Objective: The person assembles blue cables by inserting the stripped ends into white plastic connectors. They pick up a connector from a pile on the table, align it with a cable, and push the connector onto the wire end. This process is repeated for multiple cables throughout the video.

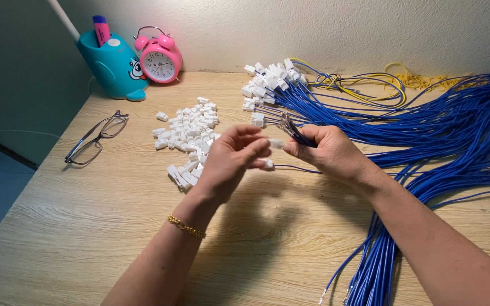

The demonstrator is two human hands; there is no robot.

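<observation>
- Left hand: its grip is pressed together on a small white connector housing, pinched at the fingertips above the tabletop. A second white housing, with a blue wire trailing from it, sits at the lower fingers of the same hand.
- Right hand: its grip is closed around a bunch of blue wire ends, whose metal terminals fan out up and to the left of the fingers.
- Key relation: the pinched housing lies just to the left of the right fingertips, between the two hands, nearly touching. The right hand is the nearer one to the terminals; the left hand is the nearer one to the housing.
- Axis: the gripped wire ends run diagonally, from lower right to upper left, then trail right into the blue wire bundle.
- Supply: the pile of loose white housings lies just beyond the left hand.
- Finished wires with housings lie farther back, well apart from both hands.
</observation>
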